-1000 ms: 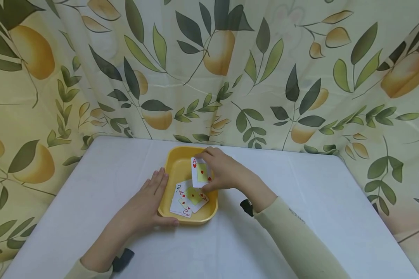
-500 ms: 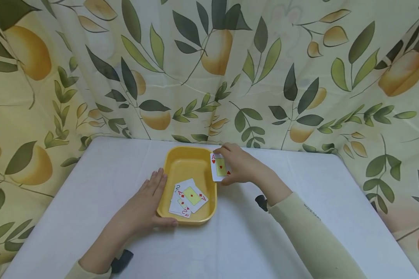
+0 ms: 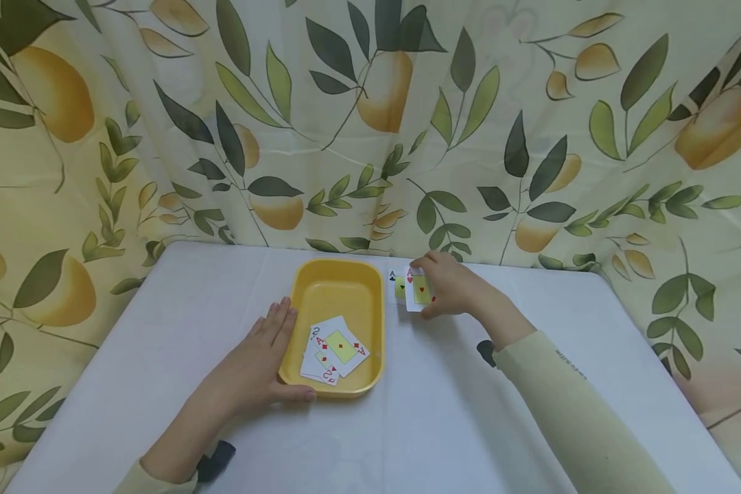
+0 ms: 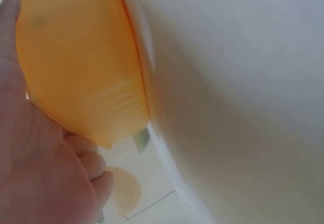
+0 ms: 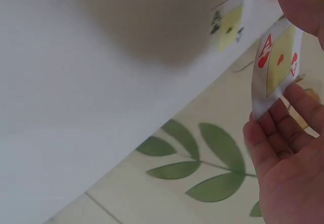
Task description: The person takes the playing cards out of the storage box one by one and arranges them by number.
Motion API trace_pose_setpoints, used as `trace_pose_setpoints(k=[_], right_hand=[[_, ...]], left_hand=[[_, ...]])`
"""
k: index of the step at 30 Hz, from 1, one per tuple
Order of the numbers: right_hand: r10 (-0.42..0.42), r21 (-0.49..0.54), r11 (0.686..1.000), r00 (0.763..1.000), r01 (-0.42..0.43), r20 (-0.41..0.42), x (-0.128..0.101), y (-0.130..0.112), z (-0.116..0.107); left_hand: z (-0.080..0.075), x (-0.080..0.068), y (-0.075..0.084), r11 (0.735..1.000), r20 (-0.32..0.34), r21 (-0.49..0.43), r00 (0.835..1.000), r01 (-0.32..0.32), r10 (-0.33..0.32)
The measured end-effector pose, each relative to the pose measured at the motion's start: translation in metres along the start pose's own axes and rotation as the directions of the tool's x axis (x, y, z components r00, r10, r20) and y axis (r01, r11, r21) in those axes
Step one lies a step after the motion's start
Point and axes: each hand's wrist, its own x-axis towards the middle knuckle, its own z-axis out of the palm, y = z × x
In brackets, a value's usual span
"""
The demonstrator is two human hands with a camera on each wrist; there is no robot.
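Note:
My right hand (image 3: 453,285) pinches an ace of hearts (image 3: 418,291) by its edges between thumb and fingers. The card is held above the white table, to the right of the yellow tray (image 3: 336,298). Just left of and below it, a black ace (image 3: 397,288) lies face up; in the head view the held card covers part of it. My left hand (image 3: 253,363) rests against the tray's left side, fingers straight along the rim and thumb at the near edge. Inside the tray, an ace of diamonds (image 3: 344,344) overlaps other cards (image 3: 317,370) marked with 2.
The white tabletop (image 3: 500,412) extends right and forward of the tray. A curtain (image 3: 358,171) printed with leaves and fruit hangs close behind the table's far edge. The black ace lies near that far edge.
The right hand has carried the ace of hearts from over the tray out to the right, near the black ace, which has come into view. Left hand and tray have stayed put.

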Motion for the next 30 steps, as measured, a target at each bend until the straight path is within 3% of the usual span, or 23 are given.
trace_pose_setpoints(k=[9, 15, 30], right_hand=[[0.076, -0.042, 0.996, 0.997, -0.074, 0.026, 0.005, 0.026, 0.002], [0.108, -0.015, 0.994, 0.993, -0.107, 0.047, 0.01, 0.04, 0.006], [0.144, 0.025, 0.989, 0.98, -0.148, 0.136, 0.022, 0.054, 0.02]], left_hand=[[-0.002, 0.0, -0.001, 0.995, -0.02, 0.08, 0.998, -0.051, 0.053], [-0.003, 0.001, 0.001, 0.992, -0.035, 0.099, 0.996, -0.077, 0.081], [0.001, 0.002, -0.003, 0.993, -0.042, 0.092, 0.996, -0.074, 0.078]])
